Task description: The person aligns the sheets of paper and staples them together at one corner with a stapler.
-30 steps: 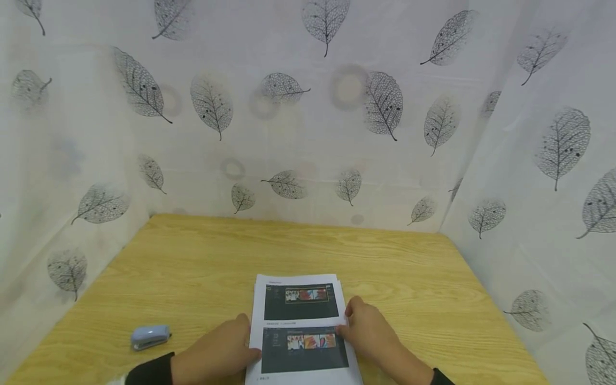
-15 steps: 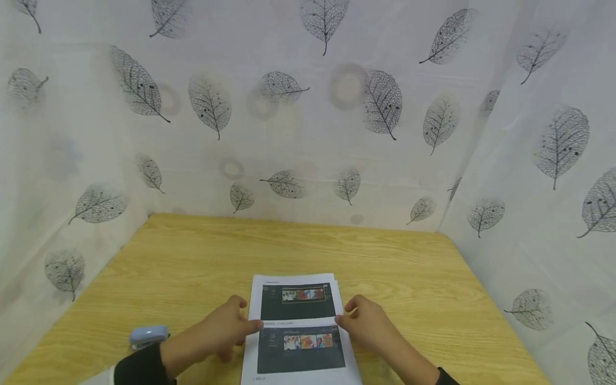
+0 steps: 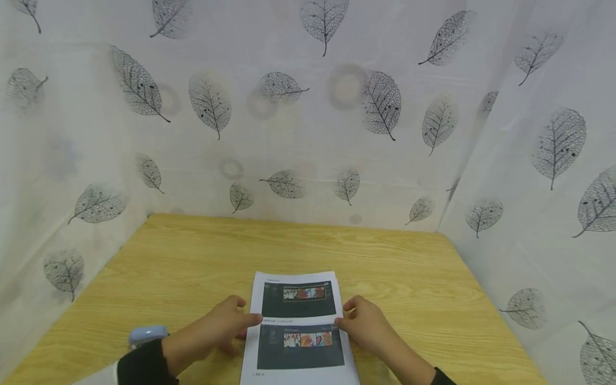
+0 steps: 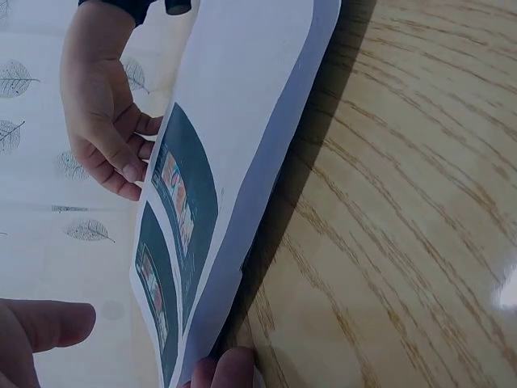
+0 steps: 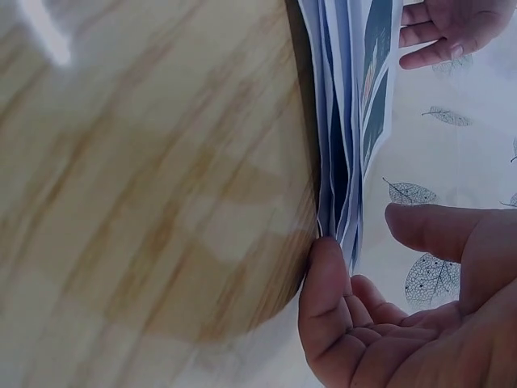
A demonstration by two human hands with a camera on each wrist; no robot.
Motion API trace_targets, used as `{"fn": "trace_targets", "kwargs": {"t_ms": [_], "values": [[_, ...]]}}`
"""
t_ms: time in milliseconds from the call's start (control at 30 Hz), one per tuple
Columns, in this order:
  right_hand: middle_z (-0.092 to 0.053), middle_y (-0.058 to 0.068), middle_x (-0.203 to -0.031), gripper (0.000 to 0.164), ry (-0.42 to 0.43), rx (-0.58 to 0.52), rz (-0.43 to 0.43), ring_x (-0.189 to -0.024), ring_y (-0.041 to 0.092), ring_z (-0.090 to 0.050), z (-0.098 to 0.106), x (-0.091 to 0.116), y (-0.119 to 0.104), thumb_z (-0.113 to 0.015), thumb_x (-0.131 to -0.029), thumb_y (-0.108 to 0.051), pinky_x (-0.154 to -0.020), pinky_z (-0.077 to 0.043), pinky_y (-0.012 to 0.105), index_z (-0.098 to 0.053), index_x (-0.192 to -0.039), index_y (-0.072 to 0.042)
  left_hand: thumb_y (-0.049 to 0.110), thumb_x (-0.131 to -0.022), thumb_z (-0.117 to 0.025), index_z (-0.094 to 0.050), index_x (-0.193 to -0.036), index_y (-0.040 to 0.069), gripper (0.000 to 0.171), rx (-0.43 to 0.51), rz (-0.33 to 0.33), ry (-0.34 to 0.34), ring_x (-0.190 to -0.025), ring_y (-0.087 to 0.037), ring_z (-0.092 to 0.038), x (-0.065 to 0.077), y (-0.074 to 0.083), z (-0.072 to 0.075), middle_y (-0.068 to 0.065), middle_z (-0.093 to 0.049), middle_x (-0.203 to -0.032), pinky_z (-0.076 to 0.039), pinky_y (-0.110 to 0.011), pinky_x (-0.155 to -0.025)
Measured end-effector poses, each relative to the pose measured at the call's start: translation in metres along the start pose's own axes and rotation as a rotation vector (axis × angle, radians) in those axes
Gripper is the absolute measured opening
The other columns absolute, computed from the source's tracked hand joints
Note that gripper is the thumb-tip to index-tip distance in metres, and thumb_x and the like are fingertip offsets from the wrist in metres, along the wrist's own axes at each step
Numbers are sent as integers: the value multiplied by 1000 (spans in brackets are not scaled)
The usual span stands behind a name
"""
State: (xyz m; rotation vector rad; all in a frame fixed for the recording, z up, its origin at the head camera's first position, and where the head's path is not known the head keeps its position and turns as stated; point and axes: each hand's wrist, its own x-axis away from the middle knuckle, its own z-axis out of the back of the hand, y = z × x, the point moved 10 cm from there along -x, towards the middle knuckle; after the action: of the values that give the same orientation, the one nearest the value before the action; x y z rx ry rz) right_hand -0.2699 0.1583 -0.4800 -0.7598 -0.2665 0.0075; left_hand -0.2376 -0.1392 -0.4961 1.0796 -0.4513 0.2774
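A stack of printed sheets [image 3: 298,321] lies on the table, its top page carrying two dark screenshots with small colourful pictures. In the right wrist view the sheet edges [image 5: 335,121] fan slightly apart. My left hand [image 3: 223,326] is at the stack's left side. Its fingertips [image 4: 230,365] are against the paper's edge, while its thumb [image 4: 60,323] stands off the page. On the opposite side is my right hand [image 3: 368,326]. Bent fingers [image 5: 327,283] touch the sheet edges there, and the thumb [image 5: 428,230] is apart from the paper.
A light blue stapler [image 3: 147,335] sits on the table left of the stack, partly behind the left sleeve [image 3: 146,363]. The wood-grain table [image 3: 298,243] reaches back to a pale leaf-print curtain [image 3: 298,133], which also hangs along both sides.
My left hand has loosened from the stack's left edge, its fingers spreading and its thumb shifting up the page. The right hand stays at the right edge with small shifts.
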Motion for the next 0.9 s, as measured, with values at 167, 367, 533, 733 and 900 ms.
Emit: {"fn": "trace_targets", "kwargs": {"t_ms": [167, 367, 533, 733, 900], "values": [[-68, 7, -92, 45, -19, -52, -17, -72, 17, -63, -2, -1, 3, -78, -88, -18, -58, -53, 31, -59, -120, 7, 29, -94, -73, -34, -143, -15, 76, 35, 28, -56, -98, -32, -68, -2, -3, -3, -26, -61, -117, -62, -47, -71], [-68, 9, -92, 50, -23, -65, -41, -69, 18, -62, -2, -3, 5, -78, -88, -16, -56, -53, 30, -59, -125, 11, 26, -94, -72, -36, -142, -16, 74, 51, 55, -81, -100, -32, -66, -4, -4, -4, -26, -61, -116, -62, -43, -74], [-68, 9, -93, 46, -15, -25, 1, -82, 19, -64, -3, -5, 0, -79, -87, -15, -70, -57, 38, -63, -120, 12, 24, -95, -71, -42, -138, -16, 65, 46, 71, -106, -94, -27, -65, -8, -4, -8, -20, -64, -110, -60, -37, -70], [-65, 7, -91, 40, -31, -44, 2, -83, 19, -61, -8, -6, -3, -78, -87, -14, -73, -55, 38, -65, -115, 11, 19, -97, -67, -55, -128, -12, 46, 88, 28, -154, -86, -24, -71, -15, 0, -17, -12, -72, -98, -62, -40, -71], [-65, 7, -94, 36, -47, -57, 1, -84, 19, -61, -13, -4, -5, -76, -89, -15, -74, -55, 38, -63, -114, 8, 15, -95, -68, -58, -125, -11, 41, 39, -30, -125, -84, -22, -71, -17, 5, -19, -9, -73, -96, -59, -38, -72]]}}
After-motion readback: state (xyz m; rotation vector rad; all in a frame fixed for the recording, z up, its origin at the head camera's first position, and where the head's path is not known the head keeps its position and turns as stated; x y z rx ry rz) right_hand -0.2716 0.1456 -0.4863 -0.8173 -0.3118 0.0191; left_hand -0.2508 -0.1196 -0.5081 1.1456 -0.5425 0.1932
